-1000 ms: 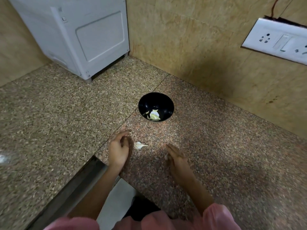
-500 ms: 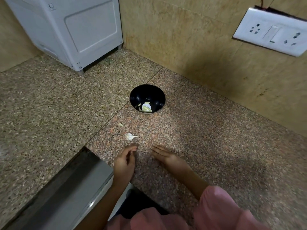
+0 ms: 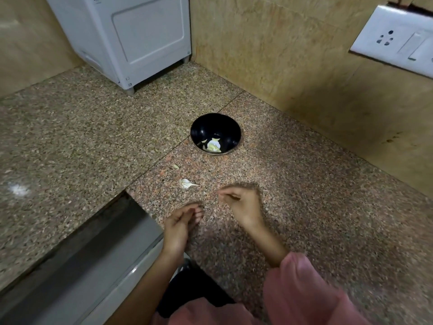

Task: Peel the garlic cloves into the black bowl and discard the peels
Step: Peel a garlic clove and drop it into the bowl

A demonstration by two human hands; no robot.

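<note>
The black bowl (image 3: pixel 206 130) stands on the granite counter (image 3: pixel 304 195) near the wall corner, with a few pale peeled garlic cloves (image 3: pixel 213 146) in its bottom. A white garlic peel (image 3: pixel 186 183) lies on the counter in front of the bowl, and a small tan scrap (image 3: pixel 175 166) lies between them. My left hand (image 3: pixel 180 222) hovers near the counter's front edge with fingers loosely curled and nothing visible in it. My right hand (image 3: pixel 242 202) is blurred just right of the peel, its fingers bunched and pointing left; whether it holds anything is unclear.
A white appliance (image 3: pixel 140 38) stands at the back left against the tan wall. A white socket plate (image 3: pixel 398 43) is on the right wall. The counter cuts back at the lower left, where a grey cabinet front (image 3: pixel 93 259) shows. A white smear (image 3: pixel 18 190) marks the far left.
My right hand has lifted from lying flat and bunched its fingers, moving toward the peel. The left hand drew back from beside the peel to the counter's front edge.
</note>
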